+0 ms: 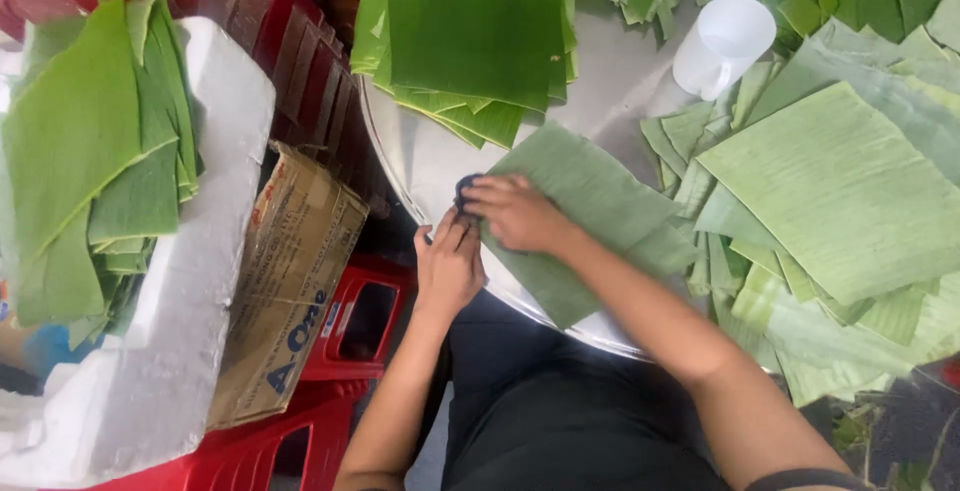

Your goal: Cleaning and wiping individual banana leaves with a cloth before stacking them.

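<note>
The banana leaf piece [590, 216] is a dull green, roughly rectangular sheet with fine parallel ribs. It lies flat on the round metal tray [620, 91], turned diagonally, and its near corner hangs a little over the tray's rim. Its far corner is just beside the neat stack of darker green leaves on the same tray. Its right edge touches the loose pile of pale leaf pieces on the right part of the tray.

The dark cloth [466, 191] is a small, crumpled, blue-black thing. It sits at the left edge of the leaf piece, near the tray's rim, and is mostly covered by fingers, so its full shape cannot be seen.
</note>
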